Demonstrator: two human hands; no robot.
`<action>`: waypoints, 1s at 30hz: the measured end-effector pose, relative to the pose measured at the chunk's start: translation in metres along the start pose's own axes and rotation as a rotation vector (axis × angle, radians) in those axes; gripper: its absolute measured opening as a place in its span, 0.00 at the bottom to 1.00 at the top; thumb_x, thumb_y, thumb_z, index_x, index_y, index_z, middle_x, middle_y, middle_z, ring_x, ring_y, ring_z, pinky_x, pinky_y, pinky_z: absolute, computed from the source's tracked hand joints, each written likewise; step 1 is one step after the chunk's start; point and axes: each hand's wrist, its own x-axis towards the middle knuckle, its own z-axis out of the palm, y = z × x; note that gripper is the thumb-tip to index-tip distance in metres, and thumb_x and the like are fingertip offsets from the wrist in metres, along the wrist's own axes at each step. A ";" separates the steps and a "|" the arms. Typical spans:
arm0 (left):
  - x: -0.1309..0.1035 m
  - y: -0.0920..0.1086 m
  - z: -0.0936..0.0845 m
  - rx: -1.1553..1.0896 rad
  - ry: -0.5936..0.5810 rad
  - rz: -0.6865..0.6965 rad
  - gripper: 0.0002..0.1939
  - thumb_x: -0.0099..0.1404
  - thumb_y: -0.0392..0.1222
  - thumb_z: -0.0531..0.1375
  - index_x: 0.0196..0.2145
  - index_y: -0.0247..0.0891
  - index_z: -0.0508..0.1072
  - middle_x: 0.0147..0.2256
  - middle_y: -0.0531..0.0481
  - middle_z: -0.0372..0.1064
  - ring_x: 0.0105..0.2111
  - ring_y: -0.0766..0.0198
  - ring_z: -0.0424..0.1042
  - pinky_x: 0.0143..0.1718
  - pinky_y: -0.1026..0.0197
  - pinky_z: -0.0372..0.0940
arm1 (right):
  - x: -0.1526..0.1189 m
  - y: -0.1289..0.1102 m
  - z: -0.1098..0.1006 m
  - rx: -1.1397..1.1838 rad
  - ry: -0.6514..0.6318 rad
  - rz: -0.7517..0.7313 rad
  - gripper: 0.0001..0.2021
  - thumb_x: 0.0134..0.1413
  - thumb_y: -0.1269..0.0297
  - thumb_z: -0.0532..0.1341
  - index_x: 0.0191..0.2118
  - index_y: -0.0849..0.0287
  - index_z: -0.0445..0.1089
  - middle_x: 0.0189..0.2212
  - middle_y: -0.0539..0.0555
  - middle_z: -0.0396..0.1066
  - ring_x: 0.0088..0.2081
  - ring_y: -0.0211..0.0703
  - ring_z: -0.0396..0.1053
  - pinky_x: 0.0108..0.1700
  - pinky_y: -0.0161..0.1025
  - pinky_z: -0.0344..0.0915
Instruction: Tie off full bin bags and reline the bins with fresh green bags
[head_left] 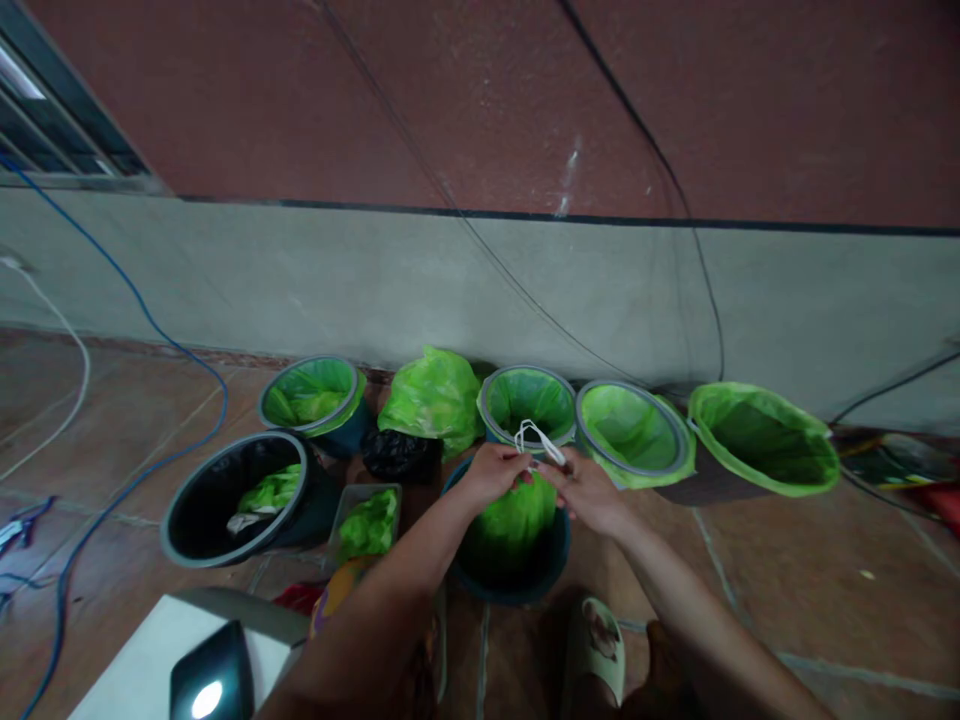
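Note:
A green plastic bag (514, 525) hangs down inside a dark round bin (551, 570) in front of me. Above the bin's far rim, my left hand (496, 474) and my right hand (589, 488) come together at the top of this bag, fingers pinched. White drawstring loops (541, 440) stick up between them. Both hands are closed on the drawstring and the bag's gathered top; the exact finger hold is small and blurred.
Green-lined bins (634, 430) line the wall, with a full green bag (433, 400) among them. At left are a black bin (180, 520), a small container (399, 510), a white surface (127, 665) with a phone (214, 670), and a blue cable (135, 290).

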 end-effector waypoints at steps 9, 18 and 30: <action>0.006 -0.007 -0.006 -0.074 0.095 0.026 0.06 0.55 0.38 0.63 0.27 0.32 0.79 0.23 0.52 0.72 0.21 0.71 0.62 0.26 0.66 0.56 | -0.007 0.007 0.002 -0.126 -0.290 -0.254 0.19 0.55 0.54 0.56 0.18 0.58 0.65 0.16 0.48 0.64 0.22 0.35 0.59 0.27 0.35 0.52; -0.007 0.007 -0.008 0.577 -0.157 0.523 0.08 0.61 0.34 0.57 0.32 0.38 0.77 0.29 0.53 0.76 0.32 0.65 0.72 0.48 0.58 0.63 | 0.008 0.006 -0.004 0.107 0.005 -0.333 0.12 0.53 0.58 0.55 0.33 0.56 0.74 0.34 0.53 0.76 0.40 0.46 0.71 0.47 0.42 0.64; -0.013 0.002 -0.003 0.980 0.121 0.868 0.11 0.69 0.35 0.54 0.42 0.41 0.76 0.42 0.50 0.77 0.42 0.63 0.73 0.65 0.48 0.47 | 0.000 -0.002 0.001 0.434 -0.255 -0.272 0.14 0.48 0.62 0.61 0.41 0.57 0.76 0.39 0.51 0.78 0.41 0.43 0.73 0.53 0.44 0.64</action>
